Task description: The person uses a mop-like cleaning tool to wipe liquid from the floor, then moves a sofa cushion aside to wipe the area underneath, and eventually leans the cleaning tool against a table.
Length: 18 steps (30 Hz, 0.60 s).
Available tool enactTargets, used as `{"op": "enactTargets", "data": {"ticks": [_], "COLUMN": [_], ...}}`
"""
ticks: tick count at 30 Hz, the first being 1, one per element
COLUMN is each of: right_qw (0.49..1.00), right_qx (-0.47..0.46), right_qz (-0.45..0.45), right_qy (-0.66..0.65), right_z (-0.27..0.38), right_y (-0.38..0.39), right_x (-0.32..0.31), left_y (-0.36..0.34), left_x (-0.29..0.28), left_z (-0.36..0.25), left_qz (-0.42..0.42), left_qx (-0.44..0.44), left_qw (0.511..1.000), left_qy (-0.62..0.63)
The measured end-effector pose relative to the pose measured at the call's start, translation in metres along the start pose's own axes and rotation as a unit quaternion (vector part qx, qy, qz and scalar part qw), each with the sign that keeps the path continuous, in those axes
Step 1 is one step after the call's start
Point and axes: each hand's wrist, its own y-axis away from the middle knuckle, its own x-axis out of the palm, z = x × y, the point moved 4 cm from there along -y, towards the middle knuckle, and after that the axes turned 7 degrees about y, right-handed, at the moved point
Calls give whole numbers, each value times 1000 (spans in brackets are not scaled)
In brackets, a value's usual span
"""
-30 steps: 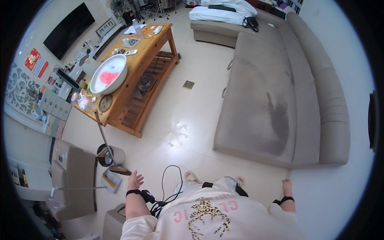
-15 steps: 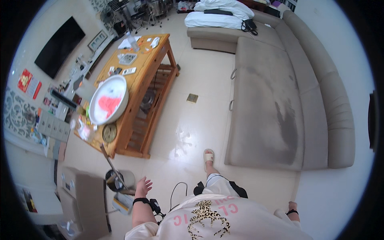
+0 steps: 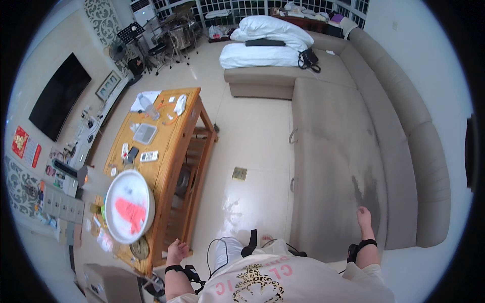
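Observation:
My left hand (image 3: 177, 249) hangs beside the near end of the wooden table (image 3: 181, 108), empty, fingers apart and loosely bent. My right hand (image 3: 364, 216) is over the grey sofa seat (image 3: 328, 151), near a dark damp-looking patch, fingers loosely bent with nothing in them. On the table's near part sits a white basin (image 3: 111, 211) with pink cloth (image 3: 130, 212) in whitish liquid, beside a round mat (image 3: 139, 248). Farther along lie a plastic tray (image 3: 145, 133), small remotes (image 3: 149, 155), a bottle (image 3: 149, 107) and papers.
White bedding (image 3: 260, 55) and a black bag (image 3: 308, 60) lie on the sofa's far section. A drum kit (image 3: 172, 40) stands at the back left; a wall television (image 3: 59, 96) hangs at left. A floor drain (image 3: 239, 173) is between table and sofa; grey furniture (image 3: 108, 283) stands at lower left.
I have moved forward between table and sofa, so both appear nearer. My right hand has risen to over the sofa seat; my left hand is now beside the table's end.

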Motion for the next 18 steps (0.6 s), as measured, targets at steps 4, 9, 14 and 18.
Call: {"op": "enactTargets", "data": {"ticks": [4, 9, 14, 18], "right_qw": [999, 986, 946, 876], "right_qx": [-16, 139, 255, 439], "right_qz": [-32, 46, 166, 191], "right_qy": [-7, 85, 109, 62], "right_z": [119, 54, -24, 22], "right_y": [-23, 16, 159, 236], "right_x": [-22, 42, 100, 90], "left_y": [-60, -124, -137, -161], "left_x": [58, 200, 320, 405], "left_z": [-79, -189, -265, -271], "left_qz": [3, 112, 164, 227], "left_qx": [25, 32, 102, 49], "left_qw": [999, 985, 951, 931], "left_qy": [-47, -128, -244, -282]}}
